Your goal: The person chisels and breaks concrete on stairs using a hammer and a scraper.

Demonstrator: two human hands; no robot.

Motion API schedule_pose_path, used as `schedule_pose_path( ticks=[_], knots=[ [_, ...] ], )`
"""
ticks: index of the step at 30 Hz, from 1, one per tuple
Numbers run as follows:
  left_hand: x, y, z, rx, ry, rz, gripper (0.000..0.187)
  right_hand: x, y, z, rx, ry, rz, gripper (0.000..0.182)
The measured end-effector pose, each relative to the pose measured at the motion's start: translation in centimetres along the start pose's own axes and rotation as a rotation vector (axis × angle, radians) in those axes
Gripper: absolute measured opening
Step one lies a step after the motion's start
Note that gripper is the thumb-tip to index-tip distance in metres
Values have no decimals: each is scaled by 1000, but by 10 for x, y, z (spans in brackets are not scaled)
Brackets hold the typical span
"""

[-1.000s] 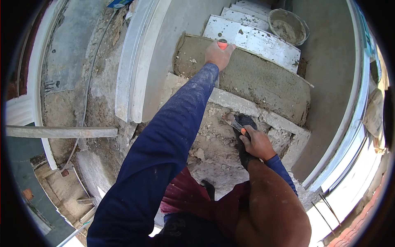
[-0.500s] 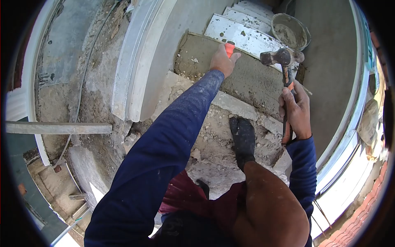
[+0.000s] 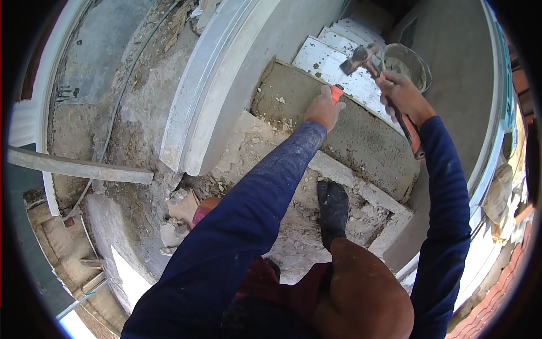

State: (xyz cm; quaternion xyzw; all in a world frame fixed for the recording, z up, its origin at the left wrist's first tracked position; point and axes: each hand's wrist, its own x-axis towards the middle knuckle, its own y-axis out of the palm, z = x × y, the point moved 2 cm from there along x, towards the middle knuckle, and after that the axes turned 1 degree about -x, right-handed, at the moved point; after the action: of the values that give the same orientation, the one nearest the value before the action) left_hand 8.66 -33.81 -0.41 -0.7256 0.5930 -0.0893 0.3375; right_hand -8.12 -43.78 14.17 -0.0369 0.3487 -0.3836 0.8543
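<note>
My left hand [image 3: 323, 111] is wrapped round an orange-gripped chisel [image 3: 337, 94] with a dark top end. Its blade is hidden beneath my hand, over the grey cement step [image 3: 367, 133]. In my right hand [image 3: 403, 95] is a hammer [image 3: 355, 61] with a black and orange handle. The hammer's metal head is raised, apart from the chisel and up and to the right of it. Small loose chips [image 3: 280, 100] lie on the step near my left hand.
White, mortar-spotted stairs [image 3: 324, 62] lie beyond the step. A mortar-stained bucket [image 3: 424, 70] stands at their right. My foot in a dark sock [image 3: 333, 209] rests on rubble-strewn ground. A wooden bar [image 3: 84, 166] juts in at left, by a cable [image 3: 117, 104].
The right hand has swung the hammer up and forward, and its head now tilts left. My left hand still grips the chisel. The view has shifted slightly.
</note>
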Motion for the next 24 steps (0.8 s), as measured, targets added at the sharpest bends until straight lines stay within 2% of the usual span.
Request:
schedule_pose_path(
  ticks=[1,2,4,6,8,10,13,15,16,17,20,21,24],
  knots=[
    [1,4,4,14,-9,17,50,-2,18,-8,-175,13,1,18],
    [4,8,7,22,-16,35,50,-4,14,-5,-139,56,61,18],
    [1,4,4,-9,-10,29,48,-8,3,1,-19,-7,-17,16],
    [-3,-2,2,-28,-6,42,45,-9,-19,11,110,-96,-151,17],
    [-1,-7,0,-56,-3,50,43,-3,-44,19,334,-273,-378,17],
    [-1,-7,3,-77,-3,62,41,15,-75,26,408,-281,-563,17],
    [2,-7,3,-75,7,72,42,42,-73,9,332,-288,-622,17],
    [4,-6,3,-65,7,75,42,28,-30,-10,14,-117,-269,19],
    [4,-6,4,-60,1,76,42,16,-4,-12,-211,56,25,31],
    [3,-4,6,-51,-1,85,42,29,5,-43,-228,2,-107,47],
    [3,-5,7,-47,-20,79,44,14,-11,-16,-122,-13,-102,50],
    [3,-7,7,-42,-24,88,44,14,-25,-11,-44,-46,-167,55],
    [2,-8,5,-40,-34,107,45,40,-66,-7,289,-265,-517,33]
  ],
)
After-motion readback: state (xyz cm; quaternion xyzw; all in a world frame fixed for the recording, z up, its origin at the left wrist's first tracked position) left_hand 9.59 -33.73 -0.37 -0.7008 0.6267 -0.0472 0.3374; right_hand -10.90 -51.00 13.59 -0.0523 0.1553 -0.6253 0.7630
